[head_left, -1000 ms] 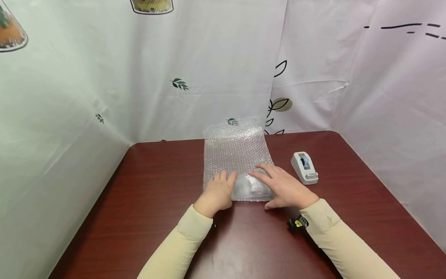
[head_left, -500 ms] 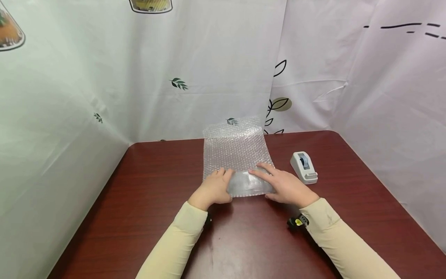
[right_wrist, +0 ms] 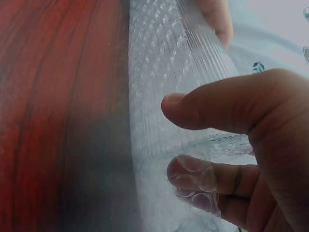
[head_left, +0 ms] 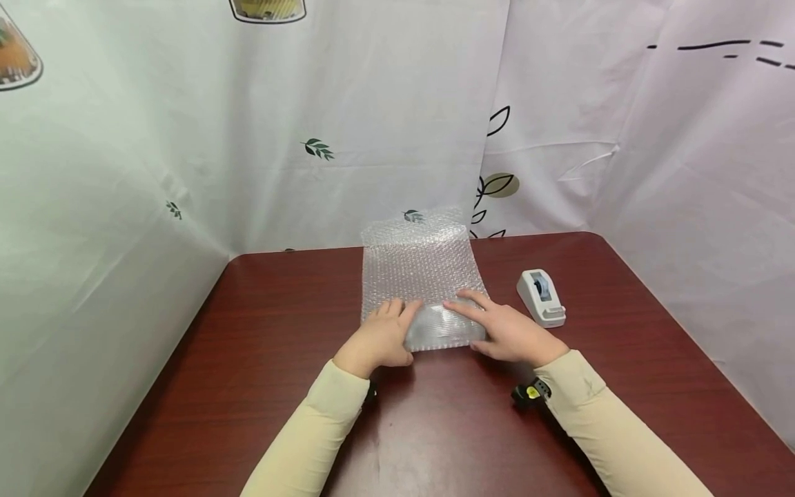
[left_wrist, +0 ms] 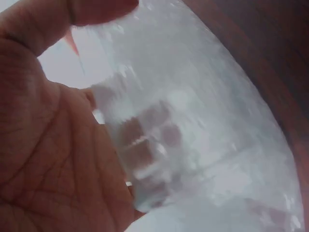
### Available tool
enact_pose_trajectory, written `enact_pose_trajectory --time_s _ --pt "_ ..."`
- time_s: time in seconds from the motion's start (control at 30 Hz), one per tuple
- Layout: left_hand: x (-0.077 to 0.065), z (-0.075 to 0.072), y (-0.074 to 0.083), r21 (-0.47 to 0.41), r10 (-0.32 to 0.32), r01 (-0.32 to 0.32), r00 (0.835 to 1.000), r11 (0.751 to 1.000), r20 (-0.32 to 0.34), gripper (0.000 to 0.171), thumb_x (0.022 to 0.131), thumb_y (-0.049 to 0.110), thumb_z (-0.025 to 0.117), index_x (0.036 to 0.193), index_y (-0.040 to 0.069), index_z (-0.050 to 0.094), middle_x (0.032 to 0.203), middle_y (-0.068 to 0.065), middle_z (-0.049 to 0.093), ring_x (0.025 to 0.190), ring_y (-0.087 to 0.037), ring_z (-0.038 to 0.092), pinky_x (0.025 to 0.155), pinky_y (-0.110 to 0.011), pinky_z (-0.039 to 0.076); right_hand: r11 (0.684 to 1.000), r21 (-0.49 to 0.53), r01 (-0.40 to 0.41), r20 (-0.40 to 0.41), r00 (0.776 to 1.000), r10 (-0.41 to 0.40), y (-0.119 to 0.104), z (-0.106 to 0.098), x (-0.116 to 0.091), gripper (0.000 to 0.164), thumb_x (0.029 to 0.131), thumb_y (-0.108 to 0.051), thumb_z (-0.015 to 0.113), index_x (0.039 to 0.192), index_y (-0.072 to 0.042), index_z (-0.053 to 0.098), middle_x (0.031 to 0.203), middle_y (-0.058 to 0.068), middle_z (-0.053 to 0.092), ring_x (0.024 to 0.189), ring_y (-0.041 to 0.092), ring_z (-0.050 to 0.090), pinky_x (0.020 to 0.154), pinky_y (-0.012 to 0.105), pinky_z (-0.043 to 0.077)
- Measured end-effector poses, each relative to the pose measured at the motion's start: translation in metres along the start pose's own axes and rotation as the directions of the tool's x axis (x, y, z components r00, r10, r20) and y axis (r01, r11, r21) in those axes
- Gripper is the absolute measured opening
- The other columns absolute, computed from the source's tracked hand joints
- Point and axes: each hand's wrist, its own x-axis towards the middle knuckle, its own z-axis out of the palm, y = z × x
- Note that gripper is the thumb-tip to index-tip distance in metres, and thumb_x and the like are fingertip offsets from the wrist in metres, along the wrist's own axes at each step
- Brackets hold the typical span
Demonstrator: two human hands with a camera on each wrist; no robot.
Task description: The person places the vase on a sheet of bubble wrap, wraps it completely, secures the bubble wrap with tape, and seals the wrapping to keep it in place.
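Observation:
A sheet of bubble wrap [head_left: 416,266] lies lengthwise on the table, its far end rising against the back curtain. At its near end sits a clear ribbed object [head_left: 437,324], with a layer of the bubble wrap around it. My left hand [head_left: 380,338] grips the left end of this bundle, fingers over the top and thumb at the near side. On the right end, my right hand [head_left: 509,331] holds it between spread fingers and thumb. In the right wrist view, two fingertips [right_wrist: 181,171] show through the bubbles. The left wrist view is blurred, with wrap beyond the palm [left_wrist: 63,154].
A white tape dispenser [head_left: 542,298] with a roll of tape stands on the dark red table [head_left: 279,359], to the right of the bubble wrap. White printed curtains [head_left: 397,124] enclose the table at the back and both sides.
The bundle's near edge has moved slightly away from me. My left hand has shifted a little left and forward, and the right thumb has drawn in to the near edge.

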Motion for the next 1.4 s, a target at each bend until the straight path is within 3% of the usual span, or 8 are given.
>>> enact_pose_trajectory --time_s 0.27,0.4,0.77,0.87,1.0,1.17,1.23,1.4 --pt "-0.002 0.003 0.012 0.071 -0.022 0.026 0.998 0.997 -0.053 0.107 0.072 0.048 0.089 0.155 0.013 0.032 0.141 -0.019 0.048 0.134 -0.041 0.044 0.110 -0.058 0.036 1.000 0.010 -0.014 -0.018 1.000 0.014 0.004 0.000 0.004 0.082 0.076 -0.020 0.080 0.151 -0.025 0.047 0.144 0.010 0.048 0.090 0.024 0.067 0.076 0.039 0.056" --pt "-0.001 0.006 0.014 0.091 -0.028 0.035 0.997 0.995 -0.076 0.097 0.081 0.051 0.081 0.156 0.013 0.034 0.142 -0.019 0.050 0.133 -0.040 0.046 0.110 -0.056 0.037 0.999 0.023 -0.036 -0.007 0.999 0.036 0.004 0.000 0.008 0.083 0.072 -0.023 0.076 0.150 -0.025 0.050 0.138 0.008 0.053 0.088 0.021 0.065 0.076 0.037 0.054" --pt "-0.008 -0.005 0.015 -0.019 -0.018 0.018 0.999 1.000 0.033 0.080 0.093 0.050 0.069 0.155 0.011 0.037 0.146 -0.020 0.050 0.137 -0.038 0.047 0.112 -0.057 0.035 0.991 0.097 -0.087 0.064 0.995 0.081 0.003 -0.003 0.009 0.081 0.068 -0.028 0.073 0.146 -0.026 0.055 0.132 0.001 0.061 0.099 0.016 0.062 0.081 0.035 0.052" --pt "-0.009 -0.008 0.020 -0.011 0.011 -0.010 1.000 1.000 0.023 0.074 0.095 0.043 0.067 0.155 0.010 0.038 0.147 -0.018 0.050 0.138 -0.036 0.045 0.113 -0.055 0.034 0.986 0.133 -0.101 0.084 0.992 0.091 0.004 -0.003 0.011 0.080 0.068 -0.026 0.072 0.146 -0.026 0.056 0.128 -0.001 0.062 0.098 0.014 0.060 0.082 0.034 0.051" --pt "-0.011 -0.006 0.030 0.093 0.116 -0.105 0.986 0.990 -0.123 0.066 0.091 0.024 0.069 0.150 0.012 0.043 0.139 -0.015 0.056 0.130 -0.034 0.053 0.108 -0.052 0.042 0.975 0.198 -0.099 0.083 0.993 0.084 0.008 -0.003 0.014 0.075 0.069 -0.023 0.071 0.143 -0.020 0.059 0.125 0.001 0.066 0.096 0.014 0.059 0.081 0.034 0.049" --pt "-0.016 0.000 0.050 0.294 0.228 -0.134 0.921 0.946 -0.315 0.066 0.082 0.013 0.076 0.141 0.012 0.047 0.128 -0.015 0.060 0.118 -0.031 0.061 0.097 -0.046 0.051 0.957 0.264 -0.116 0.098 0.991 0.093 0.011 -0.002 0.016 0.068 0.070 -0.021 0.068 0.138 -0.013 0.063 0.128 0.002 0.068 0.098 0.018 0.063 0.083 0.035 0.050" --pt "-0.018 0.004 0.057 0.324 0.212 -0.108 0.928 0.940 -0.308 0.070 0.082 0.018 0.077 0.144 0.010 0.045 0.132 -0.018 0.057 0.122 -0.033 0.058 0.099 -0.048 0.050 0.951 0.277 -0.135 0.111 0.988 0.108 0.011 -0.001 0.016 0.067 0.071 -0.020 0.066 0.138 -0.012 0.063 0.130 0.002 0.067 0.102 0.020 0.064 0.086 0.037 0.050" --pt "-0.020 0.014 0.068 0.306 0.093 -0.036 0.981 0.951 -0.172 0.090 0.088 0.043 0.071 0.159 0.009 0.028 0.150 -0.023 0.041 0.140 -0.038 0.042 0.109 -0.057 0.039 0.918 0.354 -0.178 0.147 0.980 0.134 0.013 0.003 0.015 0.065 0.078 -0.019 0.064 0.141 -0.007 0.059 0.138 0.006 0.062 0.123 0.026 0.060 0.101 0.047 0.047"
